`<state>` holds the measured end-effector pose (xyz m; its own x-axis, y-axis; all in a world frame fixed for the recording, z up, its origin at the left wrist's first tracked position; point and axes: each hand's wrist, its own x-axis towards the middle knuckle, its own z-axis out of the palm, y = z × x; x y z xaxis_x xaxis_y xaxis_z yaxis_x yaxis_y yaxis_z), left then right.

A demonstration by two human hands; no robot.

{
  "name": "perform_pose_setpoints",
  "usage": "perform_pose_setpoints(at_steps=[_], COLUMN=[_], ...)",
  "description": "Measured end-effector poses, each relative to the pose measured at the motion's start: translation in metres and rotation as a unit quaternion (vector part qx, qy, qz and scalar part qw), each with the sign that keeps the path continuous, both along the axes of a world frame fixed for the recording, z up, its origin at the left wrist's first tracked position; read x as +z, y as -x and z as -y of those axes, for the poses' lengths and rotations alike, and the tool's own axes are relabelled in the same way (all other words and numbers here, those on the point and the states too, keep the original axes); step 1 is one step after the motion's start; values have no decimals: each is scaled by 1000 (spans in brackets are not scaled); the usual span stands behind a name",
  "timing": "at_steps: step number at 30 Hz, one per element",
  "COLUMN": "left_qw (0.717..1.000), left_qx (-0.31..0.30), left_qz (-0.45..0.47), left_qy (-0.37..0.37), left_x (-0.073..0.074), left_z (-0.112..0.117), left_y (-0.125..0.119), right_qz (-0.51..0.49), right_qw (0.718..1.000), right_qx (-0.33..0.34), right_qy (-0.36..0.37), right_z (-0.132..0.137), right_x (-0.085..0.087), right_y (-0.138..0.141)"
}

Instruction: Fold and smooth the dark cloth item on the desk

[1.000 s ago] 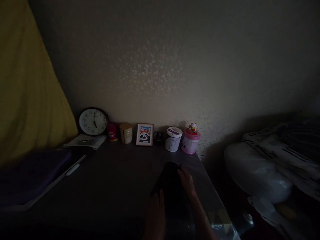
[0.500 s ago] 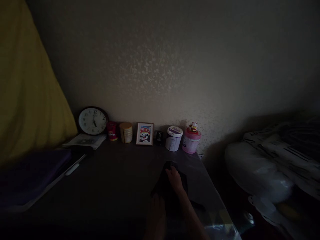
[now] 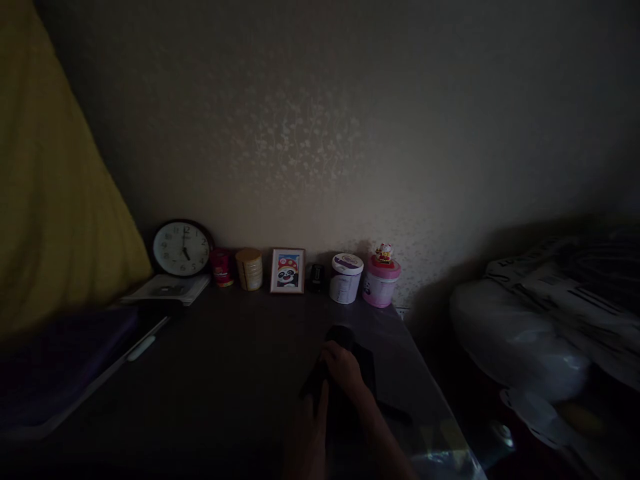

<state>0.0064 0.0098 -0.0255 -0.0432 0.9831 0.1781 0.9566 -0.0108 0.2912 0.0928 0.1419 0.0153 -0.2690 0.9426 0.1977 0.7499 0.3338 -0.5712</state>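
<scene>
A dark, soft-looking black thing (image 3: 341, 333) lies on the right part of the desk, in front of the tubs; its exact kind is lost in the dimness. My right hand (image 3: 344, 370) is closed on its upper middle, fingers curled. Close by on the left, my left hand (image 3: 313, 420) holds the near left side, its thumb beside the right hand's fingers; the other fingertips are hard to make out. To the right of my right wrist, a dark strap-like piece (image 3: 395, 412) sticks out over the desk.
Along the wall stand a round clock (image 3: 181, 248), a red can (image 3: 222, 268), a yellow canister (image 3: 249, 270), a panda picture frame (image 3: 287, 271), a white tub (image 3: 346, 279) and a pink tub (image 3: 382, 283) topped by a cat figurine (image 3: 385, 253). Plastic bags (image 3: 515, 333) lie beyond the desk's right edge.
My right hand has moved slightly nearer, towards the left hand, its fingers curling more. My left hand has turned, with its thumb now raised beside the right. The view has shifted slightly.
</scene>
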Motion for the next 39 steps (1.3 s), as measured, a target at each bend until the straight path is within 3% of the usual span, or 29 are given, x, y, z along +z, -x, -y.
perform_pose_setpoints(at_steps=[4,7,11,14,19,22,24,27,28,31,33,35,39], left_qw=[999,999,997,994,992,991,992,991,990,988,989,990,994], left_qx=[19,32,49,55,58,64,69,67,64,67,71,64,52], left_qz=[-23,-12,14,14,2,-9,-12,-14,-15,-20,-21,-17,-15], left_qy=[21,22,62,91,109,116,109,119,127,138,132,123,93], left_x=[-4,-5,-3,-3,-1,2,3,2,1,-3,-4,-4,-2], left_z=[-5,-6,-6,-6,-6,-6,-6,-8,-8,-10,-9,-8,-4], left_y=[-4,-6,-9,-10,-9,-9,-10,-11,-12,-11,-10,-9,-9], right_qz=[-62,-101,-71,-24,13,28,34,6,-7,4,20,16,-51], right_qw=[995,982,965,965,971,972,974,968,968,971,968,971,976], right_qx=[62,110,159,143,89,57,10,-28,-10,132,172,138,-29], right_qy=[-36,-112,-195,-217,-223,-224,-225,-250,-252,-202,-182,-195,-211], right_z=[15,34,46,30,-28,-57,-61,-38,-25,12,21,12,-24], right_x=[3,2,-6,-16,-26,-25,-19,-9,-6,-4,-7,-11,-20], right_y=[-6,-14,-23,-27,-34,-36,-36,-31,-28,-17,-12,-13,-38])
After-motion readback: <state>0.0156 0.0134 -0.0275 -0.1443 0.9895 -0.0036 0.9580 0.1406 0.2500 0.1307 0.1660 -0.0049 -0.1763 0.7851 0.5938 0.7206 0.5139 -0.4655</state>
